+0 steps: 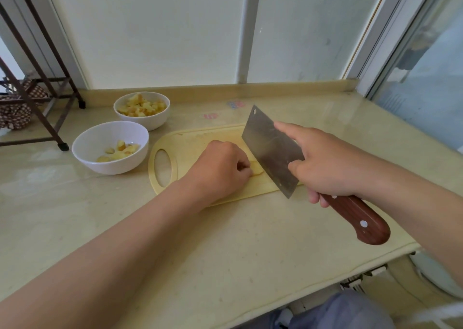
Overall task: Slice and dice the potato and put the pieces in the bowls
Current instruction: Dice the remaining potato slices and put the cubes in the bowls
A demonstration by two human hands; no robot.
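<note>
A pale yellow cutting board (190, 141) lies on the counter. On it, my left hand (220, 168) is curled over a small pale potato piece (256, 169), fingertips pressing it down; most of the piece is hidden. My right hand (323, 163) grips a steel cleaver (271, 151) by its dark wooden handle (360, 221), index finger stretched along the blade. The blade's edge rests against the potato beside my left fingers. Two white bowls stand left of the board: the near bowl (87, 141) holds a few potato chunks, the far bowl (160, 118) is heaped with dice.
The beige stone counter (200, 241) ends at a low ledge under frosted windows. A dark metal rack (50, 98) stands at the far left, its feet close to the bowls. The counter's front edge drops off at lower right.
</note>
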